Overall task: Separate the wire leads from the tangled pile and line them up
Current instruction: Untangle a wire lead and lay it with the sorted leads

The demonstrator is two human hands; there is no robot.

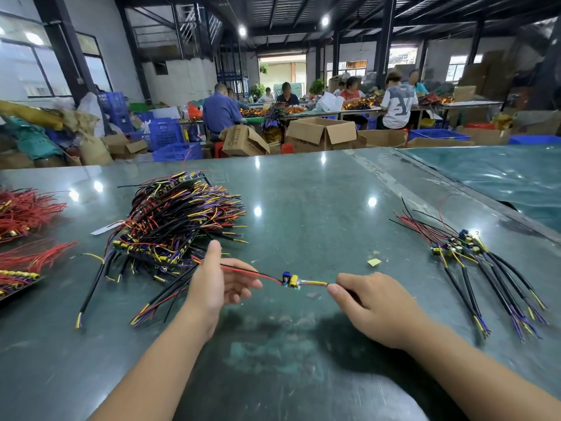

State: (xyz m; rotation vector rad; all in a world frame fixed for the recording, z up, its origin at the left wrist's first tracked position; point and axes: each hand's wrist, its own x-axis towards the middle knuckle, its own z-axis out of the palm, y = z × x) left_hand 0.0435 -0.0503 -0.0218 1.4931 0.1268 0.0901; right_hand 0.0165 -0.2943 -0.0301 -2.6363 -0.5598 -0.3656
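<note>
While one wire lead (pixel 290 280) hangs just above the counter (pixel 318 202), stretched between both hands, its small board with the blue and yellow parts sits midway in the open gap. The left hand (pixel 214 288) holds the red and black wires, its grip narrow, with thumb and curled fingers closed round them and the forefinger pointing up. The right hand (pixel 372 302) pinches the yellow end and black sleeve between thumb and forefinger, an equally tight grip. Held taut like this, the lead seems meant to be straightened and kept free of its neighbours before being set down.

To the left, touching nothing in the hands, lies the tangled pile (pixel 179 220), a dense heap of black, red, yellow and purple wires with several strands trailing toward the near edge. Well apart on the right rests the lined-up row (pixel 473 262), boards bunched together and black leads fanned the same way, probably so each new piece can be laid alongside. By that reckoning, most of the sorting remains.

Red wire bundles (pixel 27 214) sit at the far left edge. A small yellow scrap (pixel 374 262) lies between hands and row.
</note>
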